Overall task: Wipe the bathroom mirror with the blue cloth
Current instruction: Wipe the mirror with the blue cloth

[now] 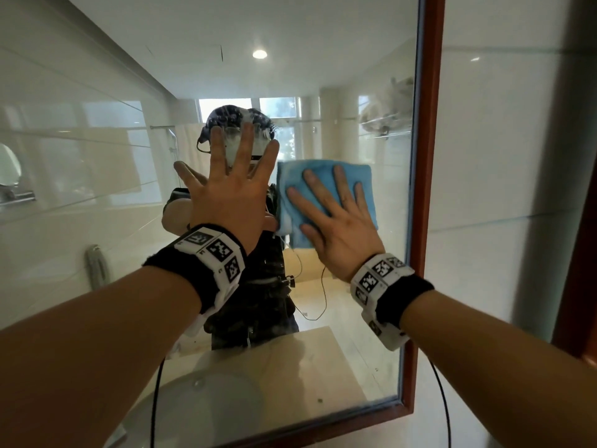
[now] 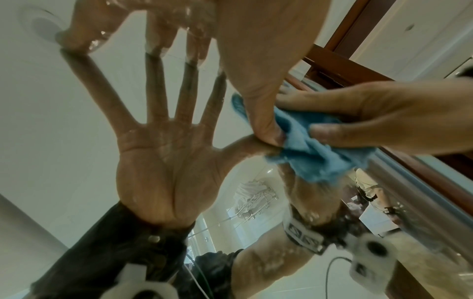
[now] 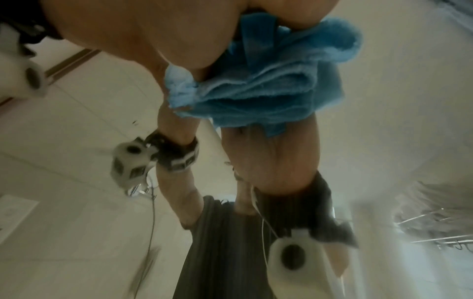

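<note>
A large mirror (image 1: 355, 76) in a red-brown wooden frame (image 1: 429, 156) fills the head view. My right hand (image 1: 336, 218) lies flat with straight, spread fingers on a folded blue cloth (image 1: 365, 185) and presses it against the glass near the mirror's right edge. My left hand (image 1: 232, 185) is flat on the bare glass just left of the cloth, fingers spread. In the left wrist view its thumb (image 2: 263, 113) touches the blue cloth (image 2: 312, 157). In the right wrist view the cloth (image 3: 258, 89) bunches under my right palm.
The mirror reflects a person, a washbasin (image 1: 206, 409) and a beige counter (image 1: 323, 360) below. White tiled wall (image 1: 504, 189) lies right of the frame. A dark wooden edge (image 1: 578, 286) stands at the far right. Cables hang from both wristbands.
</note>
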Available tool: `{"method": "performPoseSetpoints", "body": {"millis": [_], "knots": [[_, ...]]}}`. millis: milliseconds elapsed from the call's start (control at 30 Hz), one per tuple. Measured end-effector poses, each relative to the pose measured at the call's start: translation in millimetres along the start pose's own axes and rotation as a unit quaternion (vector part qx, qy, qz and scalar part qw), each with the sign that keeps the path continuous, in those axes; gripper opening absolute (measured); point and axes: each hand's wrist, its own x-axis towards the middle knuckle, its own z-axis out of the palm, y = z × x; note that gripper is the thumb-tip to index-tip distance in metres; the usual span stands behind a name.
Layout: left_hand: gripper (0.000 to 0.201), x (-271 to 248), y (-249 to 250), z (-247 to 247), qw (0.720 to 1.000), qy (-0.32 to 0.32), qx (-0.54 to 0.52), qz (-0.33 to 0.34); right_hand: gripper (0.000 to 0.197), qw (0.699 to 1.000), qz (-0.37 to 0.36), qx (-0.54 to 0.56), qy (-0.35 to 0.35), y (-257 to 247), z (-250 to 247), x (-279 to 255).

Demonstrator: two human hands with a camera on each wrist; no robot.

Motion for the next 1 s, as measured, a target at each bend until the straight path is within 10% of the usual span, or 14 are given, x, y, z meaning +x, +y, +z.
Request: {"method": "performPoseSetpoints", "body": {"millis": [333, 1000], "knots": [[0.119, 0.1, -1.3, 2.4, 1.000, 0.000, 0.012, 0.002, 0.051, 0.994, 0.085, 0.063, 0.038, 46.1, -53.1, 64.8], [0.128, 0.3, 4.9, 5.2, 1.000, -0.008, -0.009, -0.005, 0.055, 0.982, 0.155, 0.105, 0.004, 41.2, 16.0, -79.0]]}}
